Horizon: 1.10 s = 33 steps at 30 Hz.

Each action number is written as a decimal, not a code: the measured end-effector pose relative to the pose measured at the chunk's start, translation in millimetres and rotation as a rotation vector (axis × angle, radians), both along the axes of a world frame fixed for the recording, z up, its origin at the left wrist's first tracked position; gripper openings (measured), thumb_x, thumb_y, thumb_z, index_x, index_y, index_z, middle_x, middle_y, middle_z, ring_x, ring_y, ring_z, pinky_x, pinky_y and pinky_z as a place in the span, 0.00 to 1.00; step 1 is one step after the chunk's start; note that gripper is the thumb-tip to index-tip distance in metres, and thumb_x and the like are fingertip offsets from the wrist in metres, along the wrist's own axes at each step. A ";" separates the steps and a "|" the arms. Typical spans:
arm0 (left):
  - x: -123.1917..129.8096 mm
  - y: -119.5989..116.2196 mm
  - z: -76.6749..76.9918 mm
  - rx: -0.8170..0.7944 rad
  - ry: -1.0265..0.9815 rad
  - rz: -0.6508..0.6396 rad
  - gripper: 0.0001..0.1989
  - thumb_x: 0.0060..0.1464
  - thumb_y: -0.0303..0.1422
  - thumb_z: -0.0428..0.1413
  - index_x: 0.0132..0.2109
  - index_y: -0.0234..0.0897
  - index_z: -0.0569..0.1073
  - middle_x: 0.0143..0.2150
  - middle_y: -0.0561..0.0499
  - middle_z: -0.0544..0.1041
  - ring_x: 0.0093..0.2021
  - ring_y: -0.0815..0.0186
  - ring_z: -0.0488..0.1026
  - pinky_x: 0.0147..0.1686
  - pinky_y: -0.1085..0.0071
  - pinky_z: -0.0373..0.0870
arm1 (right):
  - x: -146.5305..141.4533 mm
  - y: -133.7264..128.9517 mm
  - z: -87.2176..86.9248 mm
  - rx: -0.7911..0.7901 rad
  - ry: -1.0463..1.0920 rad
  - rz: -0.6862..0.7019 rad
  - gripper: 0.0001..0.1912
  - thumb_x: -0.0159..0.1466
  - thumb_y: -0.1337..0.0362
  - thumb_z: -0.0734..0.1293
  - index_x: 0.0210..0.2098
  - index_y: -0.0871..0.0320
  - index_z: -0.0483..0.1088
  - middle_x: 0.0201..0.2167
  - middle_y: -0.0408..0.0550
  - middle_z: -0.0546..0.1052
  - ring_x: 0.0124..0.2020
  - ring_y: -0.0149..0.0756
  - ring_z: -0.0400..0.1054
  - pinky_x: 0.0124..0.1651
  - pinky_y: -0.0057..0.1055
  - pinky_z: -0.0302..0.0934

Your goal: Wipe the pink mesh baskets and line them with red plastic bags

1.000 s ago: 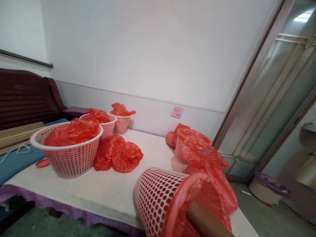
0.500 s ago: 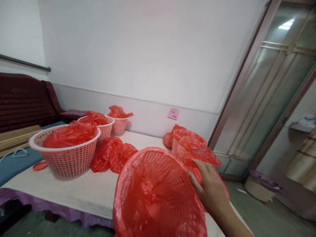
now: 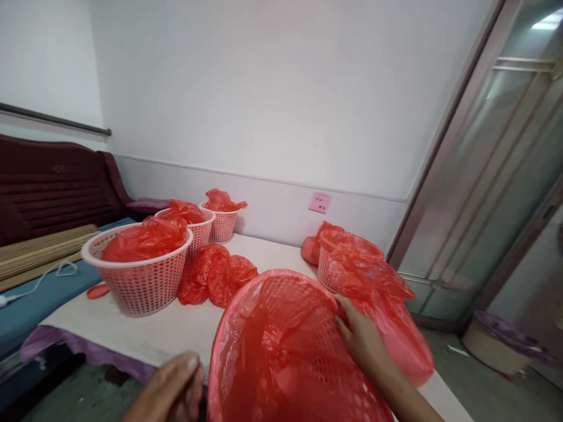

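A basket (image 3: 308,328) lined with a red plastic bag, its mouth tilted toward me, fills the front centre. The bag is folded over its rim, and holes in the basket wall show through the film. My right hand (image 3: 360,334) grips the rim on the right side, fingers closed over it. Just left of the basket is my left hand (image 3: 169,390), bent and blurred; it appears apart from the rim, and its fingers are too smeared to read. Beside the right wrist another red bag covering (image 3: 404,334) spreads over a basket-like shape.
Pale baskets (image 3: 141,281) holding red bags stand on the left of the white-covered table (image 3: 149,337). Crumpled red bags (image 3: 215,275) lie mid-table. Another bagged basket (image 3: 324,266) stands at the back right, under a pink note (image 3: 320,202). A bin (image 3: 497,346) is on the floor.
My left hand has come into view at the lower left of the basket. The right hand still holds the rim. The view has turned slightly left.
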<state>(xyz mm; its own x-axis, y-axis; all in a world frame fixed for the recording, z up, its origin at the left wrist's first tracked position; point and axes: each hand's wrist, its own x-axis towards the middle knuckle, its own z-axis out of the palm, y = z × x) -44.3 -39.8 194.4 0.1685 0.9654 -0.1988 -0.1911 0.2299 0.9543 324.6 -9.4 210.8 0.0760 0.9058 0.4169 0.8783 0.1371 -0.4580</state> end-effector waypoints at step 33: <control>6.0 73.4 13.1 0.021 -0.069 -0.097 0.18 0.52 0.47 0.60 0.37 0.35 0.74 0.31 0.53 0.73 0.27 0.70 0.70 0.20 0.77 0.66 | 9.6 71.2 3.9 -0.151 0.147 -0.173 0.17 0.53 0.74 0.62 0.42 0.61 0.73 0.43 0.57 0.79 0.45 0.49 0.73 0.49 0.39 0.60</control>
<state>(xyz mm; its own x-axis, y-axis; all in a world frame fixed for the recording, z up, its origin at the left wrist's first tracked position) -38.3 33.6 207.5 0.2737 0.9479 -0.1632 -0.2348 0.2304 0.9443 334.2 61.7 214.7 0.2847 0.9251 0.2511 0.8052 -0.0887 -0.5863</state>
